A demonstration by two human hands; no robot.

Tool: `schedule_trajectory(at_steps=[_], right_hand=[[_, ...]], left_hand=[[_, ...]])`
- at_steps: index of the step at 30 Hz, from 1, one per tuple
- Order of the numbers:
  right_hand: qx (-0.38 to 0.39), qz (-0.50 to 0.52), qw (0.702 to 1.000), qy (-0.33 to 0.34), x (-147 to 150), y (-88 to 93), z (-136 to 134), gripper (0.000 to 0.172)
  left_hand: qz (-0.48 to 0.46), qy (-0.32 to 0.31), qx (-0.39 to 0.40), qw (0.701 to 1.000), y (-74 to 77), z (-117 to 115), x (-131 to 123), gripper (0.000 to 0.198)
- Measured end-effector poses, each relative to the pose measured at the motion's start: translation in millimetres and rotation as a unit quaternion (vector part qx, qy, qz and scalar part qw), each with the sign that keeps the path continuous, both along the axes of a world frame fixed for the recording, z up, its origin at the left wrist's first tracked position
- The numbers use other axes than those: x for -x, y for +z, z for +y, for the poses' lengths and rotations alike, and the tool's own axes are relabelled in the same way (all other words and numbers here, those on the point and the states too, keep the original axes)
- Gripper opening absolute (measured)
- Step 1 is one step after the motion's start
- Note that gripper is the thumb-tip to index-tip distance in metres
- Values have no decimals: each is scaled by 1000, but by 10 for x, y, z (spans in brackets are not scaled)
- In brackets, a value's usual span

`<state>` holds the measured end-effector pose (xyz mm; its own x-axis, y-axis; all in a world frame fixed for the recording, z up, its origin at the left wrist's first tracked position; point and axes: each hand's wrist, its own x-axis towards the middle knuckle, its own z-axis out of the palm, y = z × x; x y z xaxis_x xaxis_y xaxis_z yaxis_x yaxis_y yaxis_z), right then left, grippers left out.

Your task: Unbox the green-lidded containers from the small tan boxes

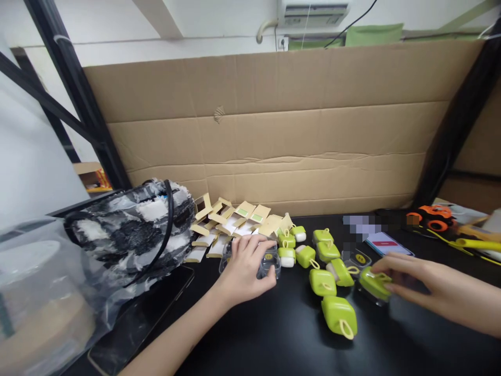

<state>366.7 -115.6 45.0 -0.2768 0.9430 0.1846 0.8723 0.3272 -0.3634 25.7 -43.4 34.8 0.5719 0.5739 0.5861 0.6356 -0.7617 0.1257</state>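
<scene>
My left hand (250, 266) is over a group of clear plastic boxes at the middle of the black table. Its thumb and index finger span a clear plastic box (268, 257) with a round yellow sticker, gripping it front to back. At the right, my right hand (409, 277) pinches a lime-green case (373, 283) with a pale loop; clear plastic shows beneath the case. Several similar cases lie between the hands, including a large green case (340, 316) nearest me and a green-and-white case (287, 257). Another clear box (355, 257) with a yellow sticker sits behind the right-hand case.
Opened card boxes (238, 219) are piled behind my left hand. A shaggy black-and-white bag (133, 230), a dark tablet-like device (144, 318) and a plastic-wrapped bundle (43, 303) occupy the left. A phone (387, 244) and an orange toy vehicle (434, 216) lie at the right. Cardboard (274, 130) walls the back.
</scene>
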Motion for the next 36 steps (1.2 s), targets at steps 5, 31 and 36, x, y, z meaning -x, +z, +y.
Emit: schedule_trajectory(at_steps=[5,31,36], right_hand=[[-5,26,999,39,10,219,-38,24],[-46,172,945,274,1347,96,385,14],[-44,204,951,228,1283,162,422,10]], left_hand=[[-61,-61,-9,996,50,-127,-3,28],[-37,-39,379,924,-68,-339,13,63],[-41,62,369,926,-74,-560,376,53]])
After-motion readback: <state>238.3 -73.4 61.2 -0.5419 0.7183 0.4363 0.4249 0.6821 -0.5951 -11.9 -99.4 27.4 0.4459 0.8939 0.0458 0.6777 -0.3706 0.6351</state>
